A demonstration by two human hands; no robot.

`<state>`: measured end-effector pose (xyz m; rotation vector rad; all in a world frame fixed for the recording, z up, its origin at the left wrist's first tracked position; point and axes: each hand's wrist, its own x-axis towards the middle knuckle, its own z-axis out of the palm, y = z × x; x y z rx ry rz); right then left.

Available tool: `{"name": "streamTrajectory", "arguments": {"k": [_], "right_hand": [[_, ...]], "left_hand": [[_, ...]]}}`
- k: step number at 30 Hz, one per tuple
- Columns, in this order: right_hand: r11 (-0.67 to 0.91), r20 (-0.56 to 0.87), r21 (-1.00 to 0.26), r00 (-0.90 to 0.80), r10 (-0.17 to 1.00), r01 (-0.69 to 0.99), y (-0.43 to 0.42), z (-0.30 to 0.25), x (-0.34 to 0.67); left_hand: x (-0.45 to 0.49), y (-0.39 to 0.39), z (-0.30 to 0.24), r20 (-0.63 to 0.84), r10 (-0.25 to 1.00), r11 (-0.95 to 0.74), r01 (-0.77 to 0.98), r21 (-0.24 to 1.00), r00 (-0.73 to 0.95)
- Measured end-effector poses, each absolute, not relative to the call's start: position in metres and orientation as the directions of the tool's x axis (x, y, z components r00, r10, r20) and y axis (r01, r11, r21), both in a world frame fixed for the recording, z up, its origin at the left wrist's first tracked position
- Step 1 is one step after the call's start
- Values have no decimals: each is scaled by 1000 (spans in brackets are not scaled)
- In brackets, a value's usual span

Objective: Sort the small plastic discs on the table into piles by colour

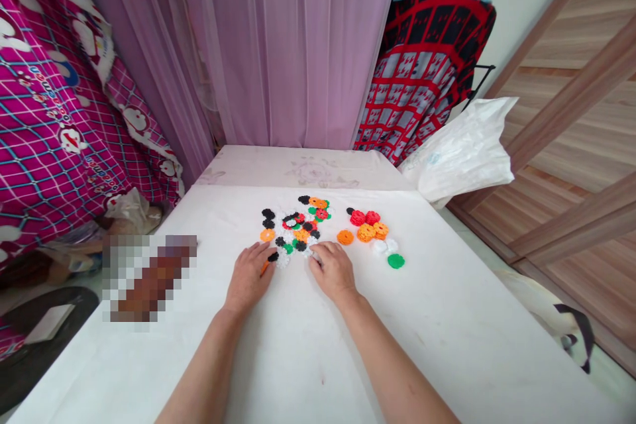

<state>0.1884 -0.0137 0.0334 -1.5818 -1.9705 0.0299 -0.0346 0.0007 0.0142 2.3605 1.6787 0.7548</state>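
Note:
A mixed heap of small flower-edged plastic discs [301, 234] in black, white, orange, red and green lies mid-table. At its near left edge rests my left hand [251, 275], palm down with fingers stretched out; its fingertips are beside a black disc [273, 257] and partly cover an orange one. My right hand [334, 268] lies at the heap's right side, fingers loosely bent and thumb apart, fingertips touching white discs. To the right, sorted by colour, are red discs [365, 217], orange discs [373, 231], white discs [385, 246] and a green disc [396, 261].
A white cloth covers the table [298, 358]. At the left edge is a blurred-out patch [154, 281]. A white plastic bag [462, 152] stands beyond the right corner. Purple curtains [298, 46] hang behind, and a dark stool [74, 305] is at left.

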Motion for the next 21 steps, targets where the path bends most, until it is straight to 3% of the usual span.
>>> {"name": "streamTrajectory", "arguments": {"k": [9,21], "right_hand": [[63,251,-334,25,968,941,-2,41,176],[-14,127,-299,55,990,954,3,45,171]], "left_hand": [[-31,-2,18,281,931,-336,846,414,232],[-31,-2,18,301,925,-345,842,414,231]]}}
